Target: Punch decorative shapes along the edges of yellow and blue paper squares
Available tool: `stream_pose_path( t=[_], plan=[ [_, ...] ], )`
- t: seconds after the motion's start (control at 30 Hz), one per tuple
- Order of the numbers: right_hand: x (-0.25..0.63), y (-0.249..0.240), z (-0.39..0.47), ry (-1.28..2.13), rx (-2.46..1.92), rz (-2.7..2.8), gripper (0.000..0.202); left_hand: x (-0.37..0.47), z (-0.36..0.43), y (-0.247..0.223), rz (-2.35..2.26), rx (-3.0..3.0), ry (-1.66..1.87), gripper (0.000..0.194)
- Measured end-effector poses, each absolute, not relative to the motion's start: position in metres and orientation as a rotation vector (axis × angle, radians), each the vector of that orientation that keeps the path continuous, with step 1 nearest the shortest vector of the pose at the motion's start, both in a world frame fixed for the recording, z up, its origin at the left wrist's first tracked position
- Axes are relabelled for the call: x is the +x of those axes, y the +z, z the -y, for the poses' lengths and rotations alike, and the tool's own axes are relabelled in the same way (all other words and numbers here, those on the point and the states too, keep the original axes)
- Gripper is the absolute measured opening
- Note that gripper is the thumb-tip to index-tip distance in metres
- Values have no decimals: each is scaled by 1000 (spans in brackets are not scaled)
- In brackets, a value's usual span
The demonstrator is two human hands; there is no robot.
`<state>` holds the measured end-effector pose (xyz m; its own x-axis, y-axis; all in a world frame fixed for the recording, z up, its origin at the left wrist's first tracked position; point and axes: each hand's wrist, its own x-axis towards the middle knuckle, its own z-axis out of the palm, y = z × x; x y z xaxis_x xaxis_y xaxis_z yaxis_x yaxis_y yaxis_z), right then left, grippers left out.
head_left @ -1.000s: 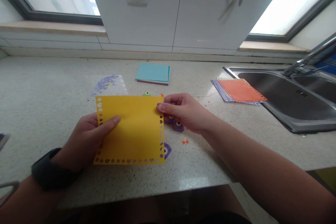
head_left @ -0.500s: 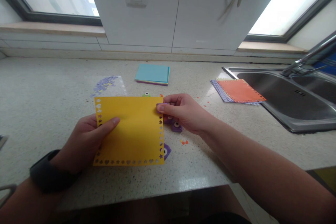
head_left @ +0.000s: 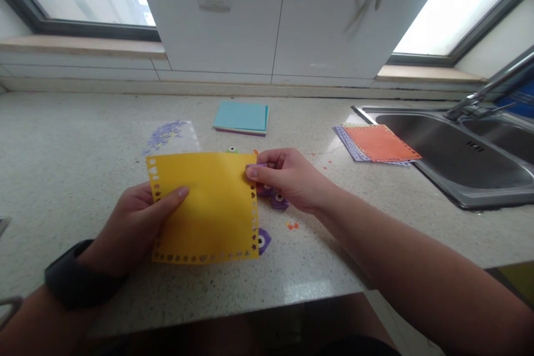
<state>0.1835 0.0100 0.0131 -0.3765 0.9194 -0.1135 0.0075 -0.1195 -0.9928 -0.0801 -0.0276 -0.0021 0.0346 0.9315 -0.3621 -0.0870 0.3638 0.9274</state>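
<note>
A yellow sheet of paper (head_left: 204,206) is held up over the counter, with small hearts, stars and other shapes punched along its left, bottom and right edges. My left hand (head_left: 146,211) grips its left side, thumb on top and fingers behind. At the upper right edge, my right hand (head_left: 287,175) is closed on a small purple craft punch (head_left: 253,168), partly covered by my thumb. More purple punches lie on the counter: one punch (head_left: 279,199) below my right hand, another punch (head_left: 263,241) peeking out beside the sheet. Behind the sheet's top edge a green punch (head_left: 232,149) shows.
A stack of blue-topped paper (head_left: 241,115) lies at the back. Purple confetti (head_left: 164,134) is heaped at the left, and orange bits (head_left: 293,226) are scattered at the right. Punched orange paper (head_left: 381,143) on purple sheets overlaps the rim of the steel sink (head_left: 454,150).
The yellow sheet has tilted and bowed slightly, its lower edge now slanting up to the right. Both hands keep their holds on the sheet and the punch.
</note>
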Motion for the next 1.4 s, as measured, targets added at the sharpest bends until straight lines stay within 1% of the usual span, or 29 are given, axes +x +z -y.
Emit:
stream_pose_path(
  t=[0.1, 0.23, 0.37, 0.53, 0.67, 0.77, 0.97, 1.23, 1.4],
  plan=[
    [184, 14, -12, 1604, -1045, 1394, 28, -80, 28, -2, -1284, 875, 963, 26],
    [186, 17, -15, 1615, -998, 1268, 21, -80, 27, -2, -1296, 882, 972, 22],
    [194, 20, -22, 1528, -978, 1231, 22, -80, 28, -2, -1293, 893, 977, 21],
    [212, 22, -34, 1285, -1144, 1269, 30, -80, 30, -1, -1275, 882, 980, 24],
    [224, 18, -45, 994, -1343, 1395, 27, -79, 30, -2, -1275, 873, 1001, 23],
    [230, 12, -52, 886, -1434, 1491, 25, -79, 29, -3, -1265, 890, 1010, 21],
    [238, 2, -64, 688, -1575, 1653, 27, -80, 29, -4, -1206, 942, 1005, 20],
    [239, -3, -67, 724, -1577, 1700, 41, -83, 31, 4, -1166, 1010, 821, 17],
    [234, -6, -69, 699, -1518, 1766, 40, -84, 28, 8, -1135, 1059, 680, 19]
  ],
)
